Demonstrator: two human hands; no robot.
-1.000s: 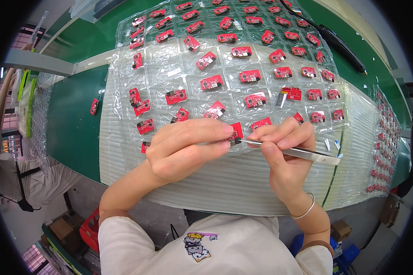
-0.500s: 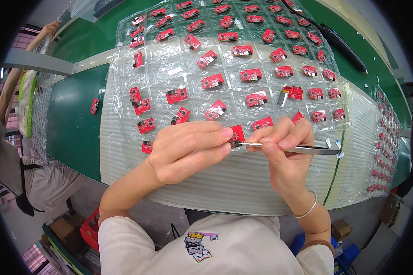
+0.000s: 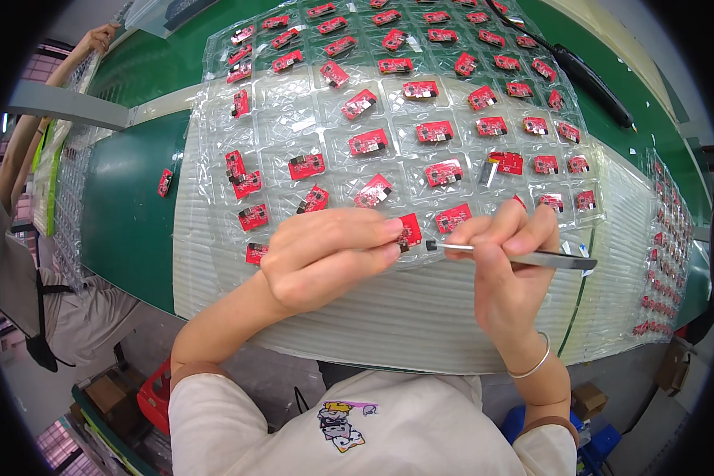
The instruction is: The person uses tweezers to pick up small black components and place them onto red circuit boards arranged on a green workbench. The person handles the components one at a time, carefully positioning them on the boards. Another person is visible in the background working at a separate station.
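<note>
My left hand (image 3: 333, 255) pinches a small red circuit board (image 3: 409, 230) between thumb and fingers, above the near edge of a clear plastic tray (image 3: 293, 124). In my right hand (image 3: 512, 254) is a pair of metal tweezers (image 3: 551, 260), lying almost level and pointing left. At the tweezers' tip sits a tiny dark square piece (image 3: 431, 246), a short gap to the right of the board. Several more red boards (image 3: 368, 142) lie in the tray's compartments beyond my hands. One of them has a silver battery-like piece (image 3: 489, 170) beside it.
A black pen-shaped tool (image 3: 591, 83) with a cable lies at the far right. Another tray of red boards (image 3: 662, 262) stands at the right edge. One loose red board (image 3: 165, 182) rests on the green mat (image 3: 131, 214) at left, near another person's arm (image 3: 67, 67).
My right hand and the tweezers have shifted right, away from the board. The dark piece at their tip has come apart from the board. My left hand stays in place.
</note>
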